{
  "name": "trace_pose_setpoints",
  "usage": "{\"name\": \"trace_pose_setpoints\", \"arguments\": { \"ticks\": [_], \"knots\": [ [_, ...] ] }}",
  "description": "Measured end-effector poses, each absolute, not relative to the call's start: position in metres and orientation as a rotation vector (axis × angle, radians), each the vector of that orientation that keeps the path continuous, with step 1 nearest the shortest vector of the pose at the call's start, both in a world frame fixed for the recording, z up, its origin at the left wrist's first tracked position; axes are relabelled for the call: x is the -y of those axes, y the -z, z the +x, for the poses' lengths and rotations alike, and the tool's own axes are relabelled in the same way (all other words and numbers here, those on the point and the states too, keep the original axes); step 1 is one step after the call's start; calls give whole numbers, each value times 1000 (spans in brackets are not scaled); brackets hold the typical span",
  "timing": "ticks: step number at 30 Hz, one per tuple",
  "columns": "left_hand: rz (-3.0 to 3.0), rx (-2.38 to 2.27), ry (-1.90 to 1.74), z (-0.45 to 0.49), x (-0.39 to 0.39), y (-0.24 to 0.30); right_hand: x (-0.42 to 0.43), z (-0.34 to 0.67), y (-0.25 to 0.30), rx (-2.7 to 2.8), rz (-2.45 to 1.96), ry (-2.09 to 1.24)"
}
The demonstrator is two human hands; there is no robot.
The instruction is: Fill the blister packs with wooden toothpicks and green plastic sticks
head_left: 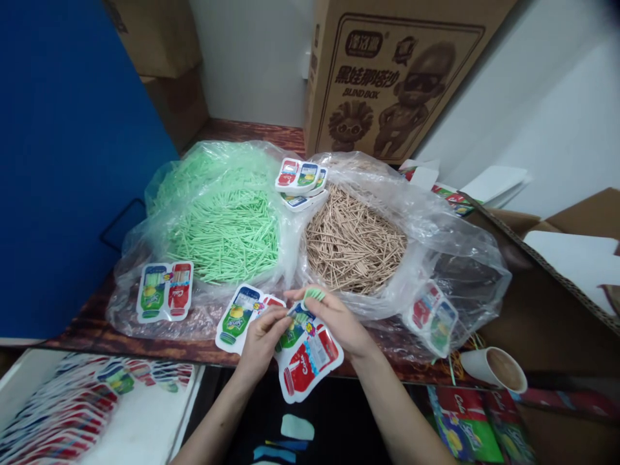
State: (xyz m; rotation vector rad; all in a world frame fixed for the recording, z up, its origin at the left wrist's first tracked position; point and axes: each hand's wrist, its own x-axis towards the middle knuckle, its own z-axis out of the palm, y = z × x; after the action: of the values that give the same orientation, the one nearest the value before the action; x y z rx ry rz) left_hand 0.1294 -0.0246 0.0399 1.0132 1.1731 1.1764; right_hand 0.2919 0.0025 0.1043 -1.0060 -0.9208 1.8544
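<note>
My left hand (261, 339) pinches the top edge of a two-bottle candy card (312, 365), printed with a green Sprite and a red Cola bottle. Some green sticks show in its Sprite window, while the Cola window looks pale. At the card's upper end, my right hand (341, 323) is closed on a small bunch of green candy sticks (314, 294). Another such card (235, 320) lies just behind my left hand, partly covered. Beyond my hands are a clear bag of green sticks (227, 236) and a bag of brown sticks (356, 242).
Several cards (298, 177) are stacked between the bags. Single cards lie at left (165, 292) and right (433, 318). A white box (150, 426) holds rows of cards. A paper cup (491, 369) stands at the right edge, near an open carton (547, 284). A large carton (397, 77) stands behind.
</note>
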Motion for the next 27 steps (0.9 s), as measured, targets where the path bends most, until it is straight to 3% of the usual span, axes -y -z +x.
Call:
{"name": "trace_pose_setpoints", "arguments": {
  "ticks": [3,10,18,23,27],
  "knots": [
    [1103,-1175,-1228,128,23,-45,2,305,-113,1281,-1089,-1790],
    [932,-1148,-1228,127,22,-41,15,314,-125,1695,-1336,-1251],
    [1044,-908,-636,106,19,-51,19,307,-124,2000,-1174,-1057],
    [1402,-1068,-738,111,12,-55,15,305,-109,2036,-1343,-883],
    [1284,-1044,-748,118,10,-53,10,303,-98,2064,-1410,-764]
  ]
}}
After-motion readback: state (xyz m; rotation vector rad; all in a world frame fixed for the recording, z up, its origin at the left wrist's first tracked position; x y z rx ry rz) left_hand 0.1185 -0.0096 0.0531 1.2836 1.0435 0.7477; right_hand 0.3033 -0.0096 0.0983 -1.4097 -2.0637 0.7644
